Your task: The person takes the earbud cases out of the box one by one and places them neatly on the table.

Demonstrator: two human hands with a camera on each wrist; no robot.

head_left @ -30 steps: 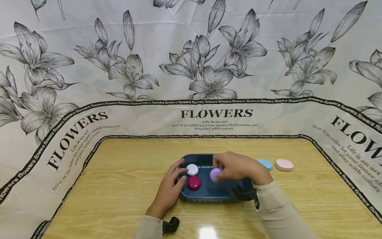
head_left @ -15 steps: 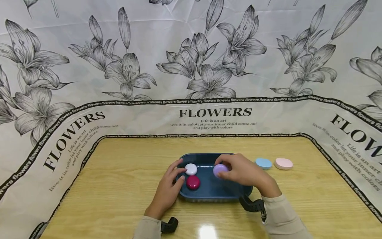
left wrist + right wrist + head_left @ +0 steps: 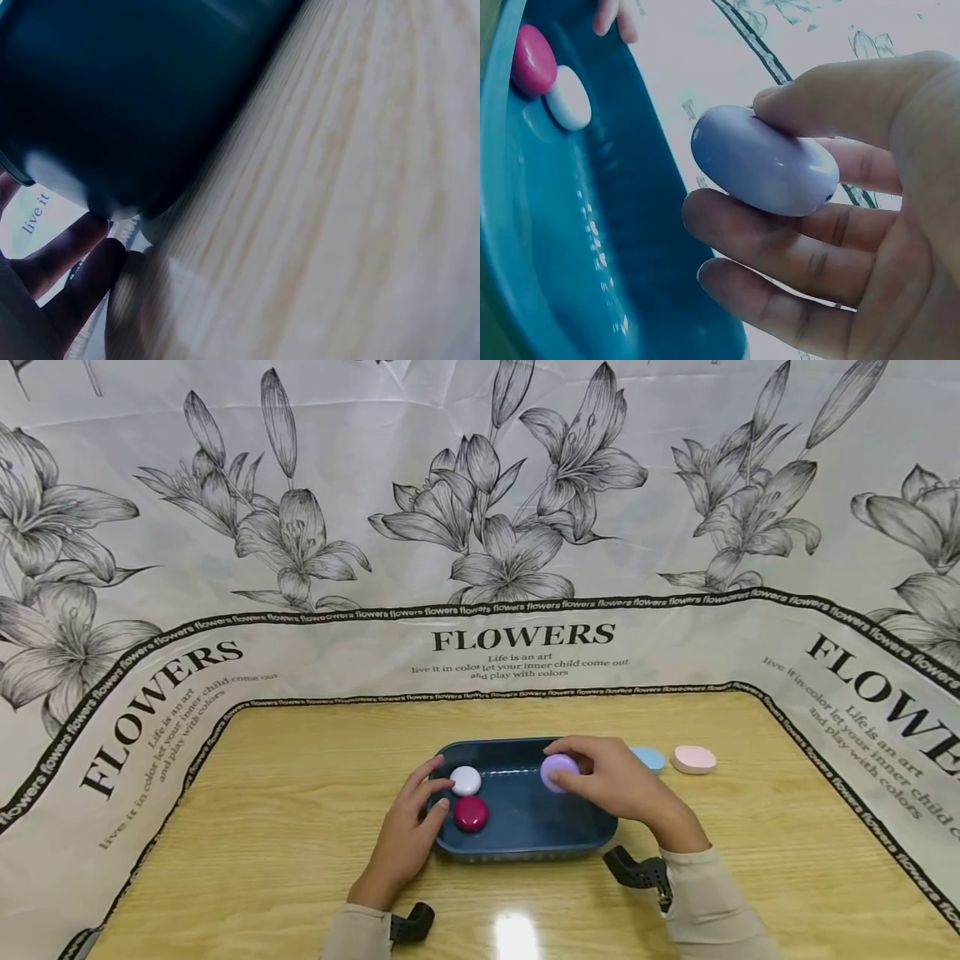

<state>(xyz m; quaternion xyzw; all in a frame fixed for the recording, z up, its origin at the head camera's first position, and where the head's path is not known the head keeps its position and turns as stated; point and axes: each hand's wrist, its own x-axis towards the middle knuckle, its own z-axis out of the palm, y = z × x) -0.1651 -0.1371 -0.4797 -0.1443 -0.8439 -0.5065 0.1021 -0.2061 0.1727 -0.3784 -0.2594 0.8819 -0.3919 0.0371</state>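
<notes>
My right hand [image 3: 611,777] pinches a glossy purple oval piece [image 3: 765,161] between thumb and fingers, held up over the right half of a dark blue tray [image 3: 525,839]. In the right wrist view, a small dark spot marks one end of the piece. At the tray's left end, my left hand [image 3: 408,827] rests with spread fingers at the rim. The left wrist view shows its fingers [image 3: 86,281] against the outer wall. Inside the tray, near those fingertips, lie a white rounded piece [image 3: 466,781] and a dark pink one [image 3: 471,814].
A light blue oval piece [image 3: 649,758], partly behind my right hand, and a pale pink oval piece [image 3: 694,759] lie on the wooden table [image 3: 300,777] right of the tray. Flower-printed cloth [image 3: 525,652] stands around the table's back and sides.
My right hand has moved back and to the right relative to the tray, carrying the purple piece. My left hand stays at the rim. The head view has shifted slightly.
</notes>
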